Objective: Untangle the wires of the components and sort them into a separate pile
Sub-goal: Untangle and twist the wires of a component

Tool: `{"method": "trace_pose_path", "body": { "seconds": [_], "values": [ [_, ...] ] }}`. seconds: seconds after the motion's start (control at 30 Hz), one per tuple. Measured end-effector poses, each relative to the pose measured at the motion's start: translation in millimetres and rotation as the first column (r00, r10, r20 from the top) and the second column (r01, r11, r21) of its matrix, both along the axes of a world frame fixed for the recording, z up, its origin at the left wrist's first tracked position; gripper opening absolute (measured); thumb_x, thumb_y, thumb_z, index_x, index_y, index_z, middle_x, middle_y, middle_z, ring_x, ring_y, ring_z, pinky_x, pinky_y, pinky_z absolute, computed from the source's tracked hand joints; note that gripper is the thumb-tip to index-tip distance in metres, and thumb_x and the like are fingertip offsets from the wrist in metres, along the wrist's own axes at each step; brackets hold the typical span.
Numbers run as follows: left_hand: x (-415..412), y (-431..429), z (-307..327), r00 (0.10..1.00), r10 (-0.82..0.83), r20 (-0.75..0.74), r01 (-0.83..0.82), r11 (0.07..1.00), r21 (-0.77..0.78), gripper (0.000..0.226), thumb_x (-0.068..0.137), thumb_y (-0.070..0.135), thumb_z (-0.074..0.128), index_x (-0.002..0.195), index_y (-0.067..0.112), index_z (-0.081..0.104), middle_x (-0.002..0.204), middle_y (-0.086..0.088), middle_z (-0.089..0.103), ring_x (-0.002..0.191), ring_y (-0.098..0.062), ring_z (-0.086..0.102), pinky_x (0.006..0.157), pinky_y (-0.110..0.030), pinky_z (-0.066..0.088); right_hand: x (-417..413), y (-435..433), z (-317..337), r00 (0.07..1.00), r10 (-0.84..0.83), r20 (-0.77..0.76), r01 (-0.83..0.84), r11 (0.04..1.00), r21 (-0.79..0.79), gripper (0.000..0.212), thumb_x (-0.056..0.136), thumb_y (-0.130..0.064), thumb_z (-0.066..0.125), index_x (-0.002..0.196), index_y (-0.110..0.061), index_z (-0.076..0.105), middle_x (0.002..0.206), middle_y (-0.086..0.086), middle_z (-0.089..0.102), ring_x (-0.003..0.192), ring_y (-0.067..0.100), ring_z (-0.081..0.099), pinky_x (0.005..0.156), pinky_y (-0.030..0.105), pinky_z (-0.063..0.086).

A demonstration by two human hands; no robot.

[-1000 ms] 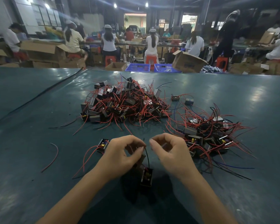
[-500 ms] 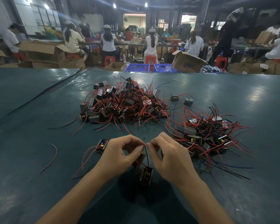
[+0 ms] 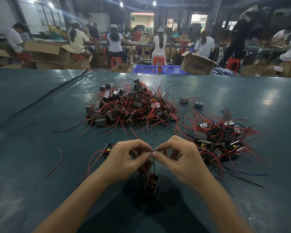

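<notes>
Teal work table [image 3: 40, 190], workers seated at benches behind. Left hand [image 3: 124, 158] and right hand [image 3: 180, 158] close together, fingers curled, thumb and forefinger tips meeting, both pinching thin black wire [image 3: 153, 165]. Component [image 3: 151, 183] at wire's lower end, just below fingertips. Large tangled pile [image 3: 131, 106] beyond hands; smaller pile [image 3: 222, 138] just right of right hand. Single component [image 3: 108, 148] beside left hand; loose red wire [image 3: 58, 158] farther left.

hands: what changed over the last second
The left hand and right hand moved together until their fingertips met on the black wire. The component hanging from it, the far pile, the right pile and the loose red wire stayed put.
</notes>
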State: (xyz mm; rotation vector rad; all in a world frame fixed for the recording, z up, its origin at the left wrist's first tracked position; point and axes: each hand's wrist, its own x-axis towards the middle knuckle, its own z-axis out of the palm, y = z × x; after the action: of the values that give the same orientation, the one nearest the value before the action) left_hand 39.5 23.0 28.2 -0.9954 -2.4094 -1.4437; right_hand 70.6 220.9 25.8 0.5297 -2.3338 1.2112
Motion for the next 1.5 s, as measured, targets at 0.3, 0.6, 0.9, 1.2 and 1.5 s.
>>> {"method": "trace_pose_path", "body": {
  "seconds": [0.3, 0.6, 0.9, 1.2, 1.5],
  "values": [
    [4.8, 2.2, -5.5, 0.983, 0.003, -0.182, -0.022, 0.994, -0.103, 0.014, 0.084, 0.013, 0.072, 0.093, 0.024, 0.072, 0.079, 0.008, 0.065, 0.072, -0.012, 0.060, 0.066, -0.026, 0.050, 2.6, -14.6, 1.5, 0.897, -0.094, 0.433, 0.206, 0.954, -0.218, 0.037, 0.086, -0.019, 0.069, 0.050, -0.013, 0.062, 0.047, -0.007, 0.049, 0.041, 0.007, 0.039, 0.044, 0.023, 0.032],
    [4.8, 4.7, -7.2, 0.988, 0.069, -0.135, -0.067, 0.998, 0.022, 0.011, 0.083, 0.017, 0.068, 0.092, 0.016, 0.074, 0.080, 0.009, 0.069, 0.070, -0.012, 0.063, 0.062, -0.031, 0.051, 2.3, -16.1, -1.8, 0.946, -0.096, 0.310, 0.185, 0.944, -0.273, 0.011, 0.085, -0.027, 0.074, 0.076, -0.022, 0.071, 0.068, -0.008, 0.067, 0.059, 0.004, 0.059, 0.056, 0.022, 0.046],
    [2.2, 3.8, -7.5, 0.996, 0.085, -0.036, -0.082, 0.994, 0.075, 0.008, 0.083, 0.022, 0.068, 0.089, 0.023, 0.073, 0.078, 0.011, 0.070, 0.067, -0.010, 0.065, 0.060, -0.033, 0.055, 6.8, -12.3, -2.7, 0.989, -0.136, -0.059, 0.143, 0.978, 0.154, 0.016, 0.090, -0.032, 0.066, 0.080, -0.020, 0.068, 0.070, -0.020, 0.048, 0.063, 0.006, 0.050, 0.056, 0.032, 0.047],
    [5.2, 3.9, -6.8, 0.964, 0.089, -0.249, -0.114, 0.990, -0.087, 0.010, 0.083, 0.021, 0.067, 0.092, 0.023, 0.072, 0.081, 0.014, 0.066, 0.076, -0.007, 0.060, 0.065, -0.033, 0.052, 3.8, -16.8, -4.6, 0.959, -0.004, 0.284, 0.061, 0.979, -0.193, 0.024, 0.088, -0.019, 0.067, 0.065, -0.011, 0.069, 0.053, -0.008, 0.055, 0.049, 0.004, 0.045, 0.049, 0.020, 0.036],
    [0.9, -3.7, 2.8, 0.997, -0.014, 0.079, 0.017, 0.999, -0.036, 0.015, 0.086, 0.007, 0.071, 0.089, 0.021, 0.074, 0.079, 0.004, 0.071, 0.070, -0.012, 0.063, 0.067, -0.035, 0.052, 5.9, -5.2, -2.2, 0.995, 0.022, -0.098, -0.013, 0.995, 0.094, 0.018, 0.079, -0.042, 0.075, 0.083, -0.025, 0.070, 0.080, -0.016, 0.055, 0.059, 0.011, 0.054, 0.051, 0.032, 0.046]
  ]
}}
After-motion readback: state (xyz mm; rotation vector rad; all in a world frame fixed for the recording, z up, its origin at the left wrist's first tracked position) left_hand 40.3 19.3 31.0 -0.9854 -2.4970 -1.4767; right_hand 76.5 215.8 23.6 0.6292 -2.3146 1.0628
